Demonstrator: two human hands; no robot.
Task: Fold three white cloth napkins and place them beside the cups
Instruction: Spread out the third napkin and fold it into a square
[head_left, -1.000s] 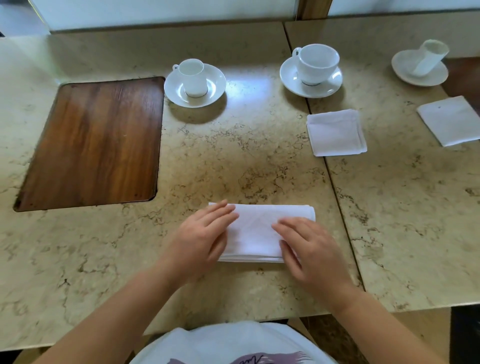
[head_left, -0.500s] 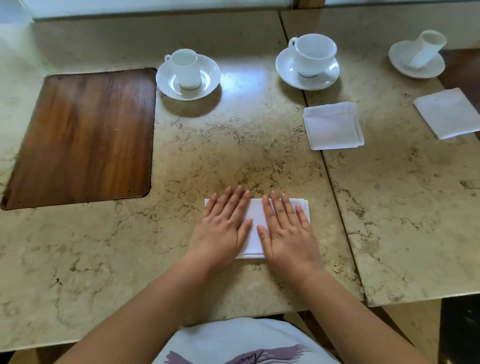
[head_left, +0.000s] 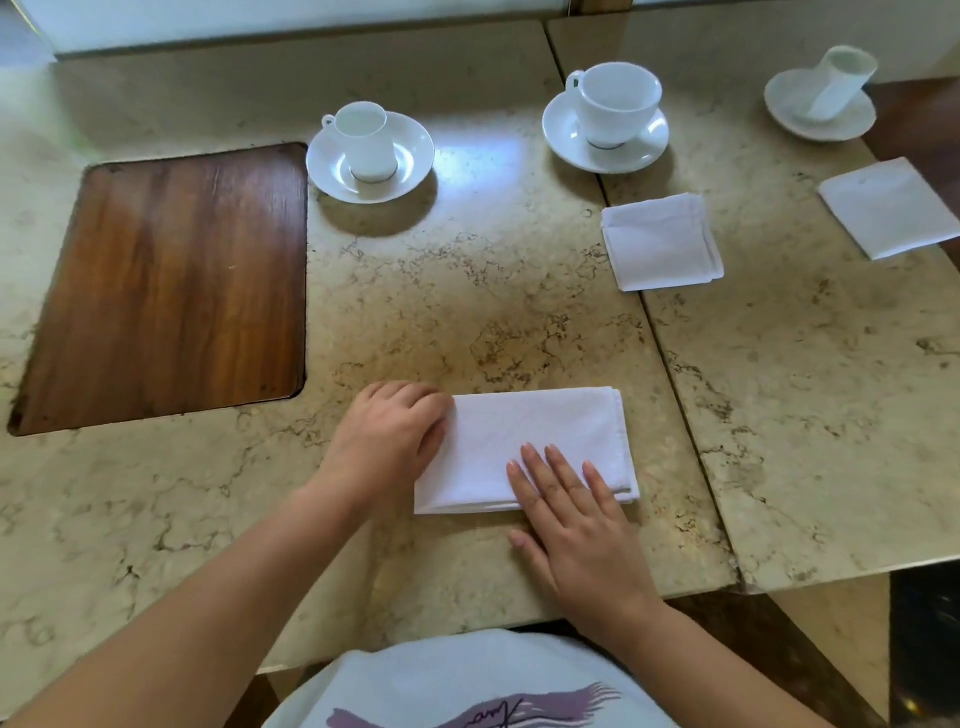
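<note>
Third napkin half-folded: left hand curls on its left edge, right hand presses flat. Next, probably: fold left half over right.

1. A beige marble counter with dark veining fills most of the view.
2. A dark seam runs from the far edge to the near edge, splitting the counter into two slabs.
3. A brown wooden panel with rounded corners is set into the left slab.
4. A pale wall runs along the far edge.
5. A white shirt with a purple print shows at the bottom edge.
6. Dark floor appears at the lower right corner.
</note>
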